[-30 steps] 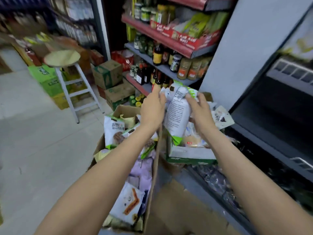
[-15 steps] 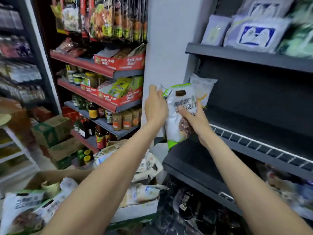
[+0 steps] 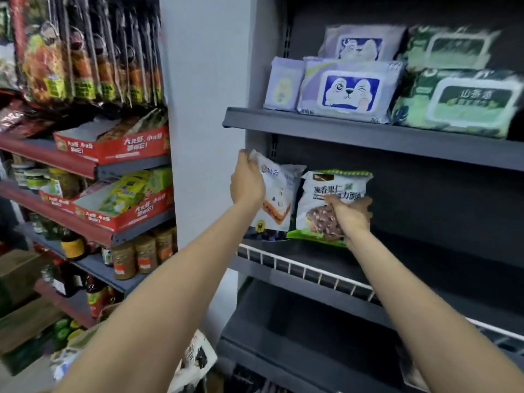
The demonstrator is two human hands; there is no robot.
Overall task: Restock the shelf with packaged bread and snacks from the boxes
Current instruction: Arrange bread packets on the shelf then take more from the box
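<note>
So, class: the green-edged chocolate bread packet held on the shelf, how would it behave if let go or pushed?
The green-edged bread packet looks soft: its film dents under the right hand. Probably light for its size. Standing on its narrow bottom edge, it may well topple if released.

A dim shop aisle, seen from head height: a pale grey-white upright panel (image 3: 198,114) divides two runs of shelving. To its left, red-edged shelves (image 3: 45,158) carry red display cartons (image 3: 119,146), with rows of hanging snack packets (image 3: 93,55) above and jars and bottles (image 3: 141,251) ranged on the lower tiers. Brown cardboard cartons (image 3: 19,316) stand at the lower left. To the right, a dark grey metal unit (image 3: 425,199) with a slotted upright has a white wire rail (image 3: 306,269) along one shelf edge; on the shelf above (image 3: 368,133) lie wet-wipe packs, lilac with a cartoon animal (image 3: 350,90) and green (image 3: 465,104). The light is flat and subdued.
</note>
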